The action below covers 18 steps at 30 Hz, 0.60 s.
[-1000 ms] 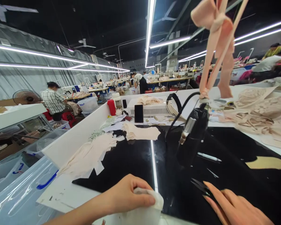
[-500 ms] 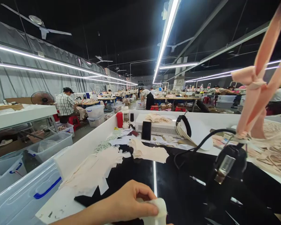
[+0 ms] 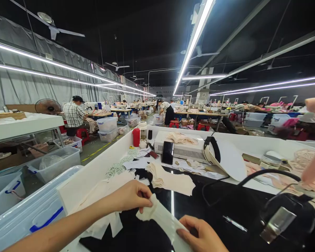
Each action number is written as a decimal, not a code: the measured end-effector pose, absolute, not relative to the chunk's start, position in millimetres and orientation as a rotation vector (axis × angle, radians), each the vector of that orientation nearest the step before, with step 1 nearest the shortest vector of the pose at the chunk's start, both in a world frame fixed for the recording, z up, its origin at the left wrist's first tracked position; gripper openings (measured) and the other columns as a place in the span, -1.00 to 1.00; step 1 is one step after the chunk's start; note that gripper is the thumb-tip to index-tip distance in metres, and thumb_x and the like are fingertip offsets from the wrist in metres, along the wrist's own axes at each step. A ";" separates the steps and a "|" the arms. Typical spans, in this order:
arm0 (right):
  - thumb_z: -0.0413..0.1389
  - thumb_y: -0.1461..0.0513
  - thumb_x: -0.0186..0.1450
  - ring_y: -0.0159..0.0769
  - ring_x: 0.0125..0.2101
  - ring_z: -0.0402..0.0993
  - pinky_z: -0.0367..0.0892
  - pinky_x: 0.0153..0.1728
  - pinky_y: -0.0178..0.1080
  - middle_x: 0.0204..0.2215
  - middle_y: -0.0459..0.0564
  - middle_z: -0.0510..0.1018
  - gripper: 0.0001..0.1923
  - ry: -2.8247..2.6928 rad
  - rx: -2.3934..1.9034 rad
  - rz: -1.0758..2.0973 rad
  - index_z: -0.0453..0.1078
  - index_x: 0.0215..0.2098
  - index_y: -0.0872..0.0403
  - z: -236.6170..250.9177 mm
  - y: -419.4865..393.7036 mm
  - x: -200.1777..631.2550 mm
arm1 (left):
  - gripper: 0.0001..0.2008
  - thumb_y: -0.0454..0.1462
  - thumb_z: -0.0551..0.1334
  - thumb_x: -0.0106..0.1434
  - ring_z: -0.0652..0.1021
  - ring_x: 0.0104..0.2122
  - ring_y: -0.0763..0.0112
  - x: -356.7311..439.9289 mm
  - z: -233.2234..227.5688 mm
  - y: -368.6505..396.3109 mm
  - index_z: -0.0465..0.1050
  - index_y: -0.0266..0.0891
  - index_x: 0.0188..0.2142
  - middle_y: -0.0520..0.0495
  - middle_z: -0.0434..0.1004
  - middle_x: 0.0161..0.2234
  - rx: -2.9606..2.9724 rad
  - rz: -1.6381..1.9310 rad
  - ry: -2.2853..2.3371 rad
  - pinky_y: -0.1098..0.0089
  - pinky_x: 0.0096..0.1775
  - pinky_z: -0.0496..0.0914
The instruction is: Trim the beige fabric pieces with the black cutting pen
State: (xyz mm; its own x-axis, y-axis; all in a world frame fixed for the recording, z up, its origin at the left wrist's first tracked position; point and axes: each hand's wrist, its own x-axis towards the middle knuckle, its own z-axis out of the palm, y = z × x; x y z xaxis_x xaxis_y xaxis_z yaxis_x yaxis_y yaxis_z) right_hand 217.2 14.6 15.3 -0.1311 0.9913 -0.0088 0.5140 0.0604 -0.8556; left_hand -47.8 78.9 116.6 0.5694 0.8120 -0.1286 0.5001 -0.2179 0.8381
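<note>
Cream-white and soft, the fabric strip (image 3: 161, 221) is hanging between both hands just above the glossy black desk (image 3: 199, 210), at the near edge of it. The left hand (image 3: 131, 196) is pinching the strip's upper end between thumb and curled fingers, closed firmly on it. The right hand (image 3: 201, 235) is lying over the lower end, fingers bent down onto the cloth, so it too is holding the piece. To handle it well, I would judge, the two grips should be keeping the limp cloth flat and lightly taut, with no twist along its length, because thin cut fabric like this is apt to curl and slip.

Around them, more of the same pale material is lying about: a neat stack of cut pieces (image 3: 170, 180) further up the desk, and a looser heap of scraps (image 3: 105, 196) along the white desk wall to the left. A black device with a metal tongue and thick rubbery cable (image 3: 288, 217) is standing at the right. A translucent plastic bin with a blue handle (image 3: 28, 217) is sitting beside the desk.
</note>
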 end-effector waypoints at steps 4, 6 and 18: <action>0.10 -0.04 0.28 -0.35 -0.81 0.29 0.19 -0.73 -0.34 -0.76 -0.22 0.40 -0.66 -1.483 -1.560 0.882 0.49 -0.35 0.04 32.3 44.8 223.0 | -0.78 -0.17 0.32 0.15 0.52 -0.51 0.42 -34.3 127.7 123.1 0.64 -0.27 -0.30 -0.01 0.62 -0.46 1.947 0.568 1.050 0.49 -0.46 0.37; 0.06 -0.06 0.31 -0.23 -0.60 0.56 0.41 -0.55 -0.28 -0.55 -0.08 0.60 -0.63 -1.443 -1.538 0.742 0.48 -0.26 0.04 41.6 64.4 230.0 | -0.80 -0.20 0.32 0.17 0.58 -0.37 0.36 -24.5 130.3 148.0 0.63 -0.26 -0.28 -0.04 0.64 -0.36 2.019 0.721 1.037 0.45 -0.31 0.44; -0.04 0.21 0.34 -0.09 -0.09 0.59 0.41 -0.03 -0.09 -0.10 0.08 0.64 -0.75 -1.667 -1.556 0.285 0.48 -0.18 0.03 9.8 127.4 264.9 | -0.83 -0.38 0.23 0.30 0.60 -0.09 0.27 -9.0 46.3 215.5 0.63 -0.22 -0.24 -0.07 0.67 -0.12 2.384 0.714 0.934 0.35 0.05 0.39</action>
